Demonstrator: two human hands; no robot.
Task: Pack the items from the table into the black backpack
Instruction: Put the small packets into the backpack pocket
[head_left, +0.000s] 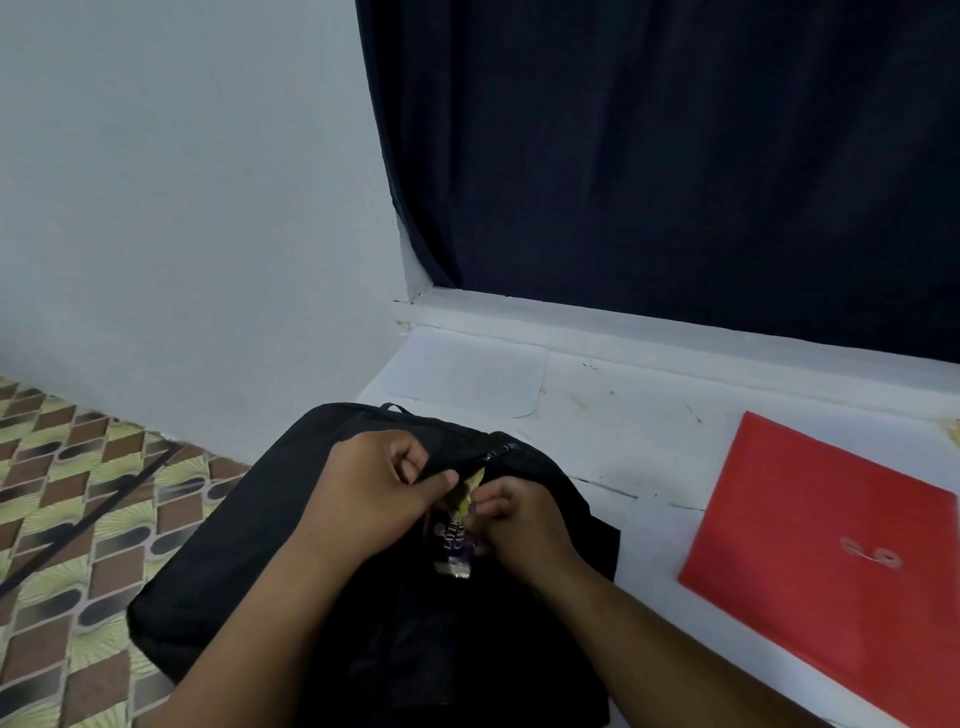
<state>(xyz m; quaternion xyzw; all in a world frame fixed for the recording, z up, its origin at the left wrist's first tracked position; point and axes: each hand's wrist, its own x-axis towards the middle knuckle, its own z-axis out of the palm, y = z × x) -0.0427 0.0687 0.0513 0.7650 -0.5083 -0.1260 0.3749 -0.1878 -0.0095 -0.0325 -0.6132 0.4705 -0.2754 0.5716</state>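
Home room, dark curtain (675, 156), patterned floor mat (78, 493), plain wall (182, 208)

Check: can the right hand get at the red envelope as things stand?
Probably yes, once freed. The right hand pinches the snack packet at the black backpack opening; the red envelope lies uncovered on the white table to its right, nothing between.

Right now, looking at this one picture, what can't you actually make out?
All in the head view:
- Inside of the black backpack: hidden by its own dark fabric and both hands.
- Snack packet: top covered by the left hand and right hand; print blurred.
- Red envelope: lower corner cut off by the frame edge.
- Behind the dark curtain: covered.
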